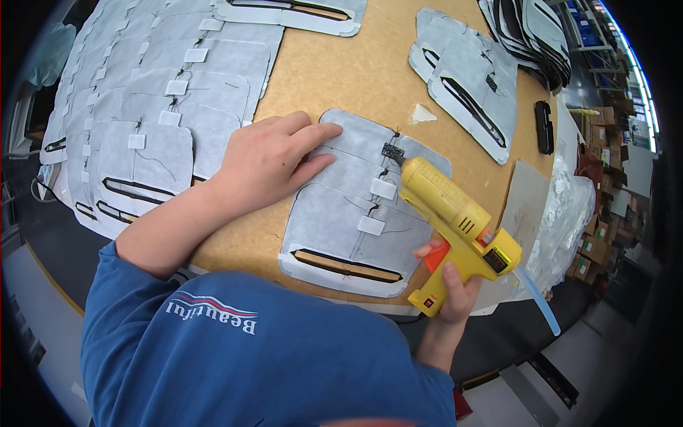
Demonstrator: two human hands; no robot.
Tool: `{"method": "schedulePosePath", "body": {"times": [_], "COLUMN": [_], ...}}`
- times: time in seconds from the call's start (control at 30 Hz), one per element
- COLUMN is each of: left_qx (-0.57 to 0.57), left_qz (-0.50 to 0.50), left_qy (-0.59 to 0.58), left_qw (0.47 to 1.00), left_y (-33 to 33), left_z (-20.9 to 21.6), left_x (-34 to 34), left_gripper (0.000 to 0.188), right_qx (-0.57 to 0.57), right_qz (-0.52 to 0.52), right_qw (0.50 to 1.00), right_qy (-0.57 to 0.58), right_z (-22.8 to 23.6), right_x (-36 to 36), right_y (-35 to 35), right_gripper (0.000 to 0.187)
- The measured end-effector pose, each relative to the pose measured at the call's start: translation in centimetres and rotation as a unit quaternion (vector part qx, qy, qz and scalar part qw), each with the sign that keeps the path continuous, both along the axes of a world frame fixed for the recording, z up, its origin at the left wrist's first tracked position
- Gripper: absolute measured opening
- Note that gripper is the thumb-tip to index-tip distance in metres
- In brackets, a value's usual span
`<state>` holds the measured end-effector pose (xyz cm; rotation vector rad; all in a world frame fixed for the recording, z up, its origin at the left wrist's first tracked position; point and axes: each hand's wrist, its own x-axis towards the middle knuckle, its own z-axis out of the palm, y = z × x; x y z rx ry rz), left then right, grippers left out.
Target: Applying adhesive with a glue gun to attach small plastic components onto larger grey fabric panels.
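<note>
A yellow hot glue gun [447, 196] is gripped in my right hand [459, 295], with a finger at its orange trigger. Its nozzle points at a small black patch [393, 150] on a grey fabric panel [313, 217] and looks to touch or nearly touch it. From the gun's back end sticks a translucent bluish glue stick [538, 300]. My left hand [274, 156] rests with thumb and index finger stretched out on the panel's upper left edge. Below the black patch lie two white rectangular pieces [383, 188] with dark threads. Near the panel's front runs a black-edged slot [346, 266].
Many similar grey panels with white pieces overlap on the left [220, 64]. More panels [473, 92] and a dark-edged stack [533, 35] lie far right. A black elongated tool [544, 128], a white scrap [422, 113] and clear plastic film [565, 203] are on the tan tabletop [341, 71].
</note>
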<state>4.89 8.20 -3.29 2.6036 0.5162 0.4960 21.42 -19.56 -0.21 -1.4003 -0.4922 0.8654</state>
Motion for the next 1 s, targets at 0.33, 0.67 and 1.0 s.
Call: {"method": "schedulePosePath", "body": {"times": [0.33, 0.67, 1.0], "left_qx": [-0.001, -0.029, -0.297], "left_qz": [-0.002, -0.005, -0.026], "left_qy": [0.005, 0.004, -0.031], "left_qw": [1.0, 1.0, 0.954], "left_y": [0.1, 0.1, 0.1], "left_z": [0.1, 0.5, 2.1], "left_x": [0.0, 0.0, -0.6], "left_gripper": [0.031, 0.034, 0.039], "right_qx": [-0.022, -0.008, 0.001], "right_qz": [0.003, -0.027, -0.019], "right_qw": [1.0, 1.0, 1.0], "right_qy": [-0.012, 0.004, 0.004], "right_z": [-0.2, -0.3, -0.2], "right_x": [0.3, 0.2, -0.3], "right_y": [1.1, -0.3, 0.1], "right_gripper": [0.049, 0.051, 0.05]}}
